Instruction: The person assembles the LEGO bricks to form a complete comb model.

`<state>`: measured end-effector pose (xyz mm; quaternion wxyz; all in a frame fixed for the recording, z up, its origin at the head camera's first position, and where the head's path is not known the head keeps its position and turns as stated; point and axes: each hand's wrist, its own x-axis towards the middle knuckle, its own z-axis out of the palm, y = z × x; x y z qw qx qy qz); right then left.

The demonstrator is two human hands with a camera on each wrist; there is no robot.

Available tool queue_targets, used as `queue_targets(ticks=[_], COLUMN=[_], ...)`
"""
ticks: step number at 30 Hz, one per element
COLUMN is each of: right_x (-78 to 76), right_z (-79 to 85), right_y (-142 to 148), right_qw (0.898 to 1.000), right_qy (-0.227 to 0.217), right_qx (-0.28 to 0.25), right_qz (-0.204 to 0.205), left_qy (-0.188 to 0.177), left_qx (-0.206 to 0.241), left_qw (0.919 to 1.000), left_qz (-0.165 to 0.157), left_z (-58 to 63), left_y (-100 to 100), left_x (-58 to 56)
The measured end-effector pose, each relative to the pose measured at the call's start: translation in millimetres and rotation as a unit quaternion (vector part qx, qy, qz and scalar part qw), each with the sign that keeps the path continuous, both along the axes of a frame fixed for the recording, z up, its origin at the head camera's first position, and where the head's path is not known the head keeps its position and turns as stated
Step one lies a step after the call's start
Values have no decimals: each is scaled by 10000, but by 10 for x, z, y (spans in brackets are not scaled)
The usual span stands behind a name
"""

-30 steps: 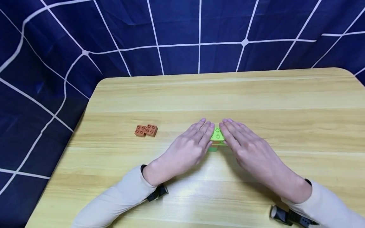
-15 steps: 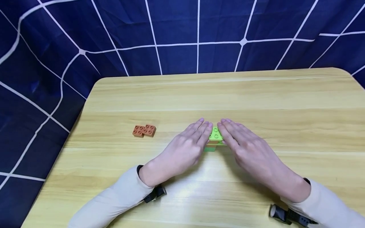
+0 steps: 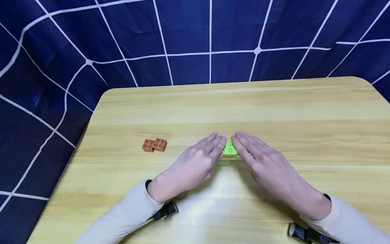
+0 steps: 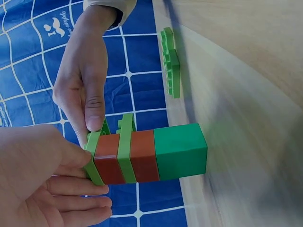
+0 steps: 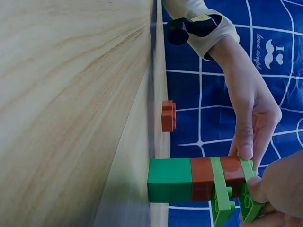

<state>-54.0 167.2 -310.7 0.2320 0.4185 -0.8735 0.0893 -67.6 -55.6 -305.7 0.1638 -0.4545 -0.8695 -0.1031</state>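
A small tower of toy building bricks stands on the wooden table between both hands. From the bottom it has a green block, a brown brick, a light green plate, another brown brick and a top light green plate. My left hand pinches the left end of that top plate, thumb on the near side and fingers beyond. On its other end, my right hand grips likewise with thumb and fingers. Both plates overhang the bricks toward the right. Fingers cover part of the top plate in the head view.
Two reddish-brown bricks lie touching on the table, left of the hands. Light green studded pieces lie on the table in the left wrist view. A dark blue cloth with white lines hangs behind the table.
The head view has tilted slightly, so everything sits a little lower. Both hands keep their place on the top plate, and the tower looks unchanged.
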Motion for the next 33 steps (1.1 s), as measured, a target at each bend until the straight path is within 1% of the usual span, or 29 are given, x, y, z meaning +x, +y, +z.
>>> queue_targets(ticks=[4, 8, 12, 16, 20, 23, 26, 28, 31, 33], right_x=[6, 1, -2, -10, -13, -11, -9, -10, -12, -12], right_z=[-6, -10, -8, -2, 1, 7, 17, 19, 22, 27], right_y=[-3, 0, 6, 1, -1, -3, -8, -8, -5, -6], right_qw=[10000, 10000, 9999, 9998, 9998, 9997, 9997, 9997, 9999, 9999], right_qy=[-3, -16, -11, 43, 84, 92, 99, 104, 79, 52], right_qx=[-31, -79, -142, -173, -194, -216, -230, -208, -138, -87], right_qz=[26, 36, 48, 39, 62, 60, 41, 35, 60, 76], left_qy=[33, -117, -550, -1025, -1372, -1474, -1413, -1437, -1640, -1786], left_qx=[33, 5, 52, 322, 464, 401, 184, 0, -222, -273], left_qw=[10000, 9999, 9983, 9941, 9894, 9875, 9878, 9864, 9812, 9770], left_qz=[-22, -83, -159, -118, 124, 383, 630, 793, 997, 1135], left_z=[-16, -11, 17, 48, 56, 32, 2, -23, -79, -122], left_y=[-4, -13, -62, -184, -393, -600, -821, -952, -1113, -1196], left_x=[6, -6, -29, -74, -146, -217, -283, -321, -366, -381])
